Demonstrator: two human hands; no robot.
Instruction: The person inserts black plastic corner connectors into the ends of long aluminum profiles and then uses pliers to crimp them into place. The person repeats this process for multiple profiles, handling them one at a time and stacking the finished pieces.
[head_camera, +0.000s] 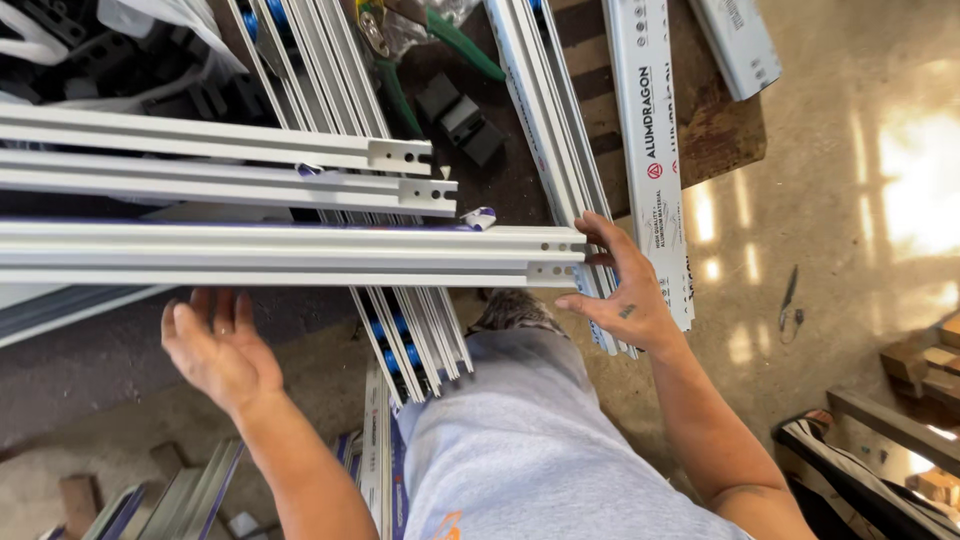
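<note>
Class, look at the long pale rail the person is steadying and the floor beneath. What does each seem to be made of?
Long pale rail: probably aluminium, matte light-grey coat; thin extruded ribs, drilled end holes. Right hand touches its end.
Floor: likely polished concrete; mottled, glossy reflections.

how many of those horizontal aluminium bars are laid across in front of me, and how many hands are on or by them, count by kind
Horizontal aluminium bars: 3, top bar, middle bar, nearest bar
Hands: 2, left hand open just under the nearest bar, right hand touching that bar's end
Total: 5
</note>
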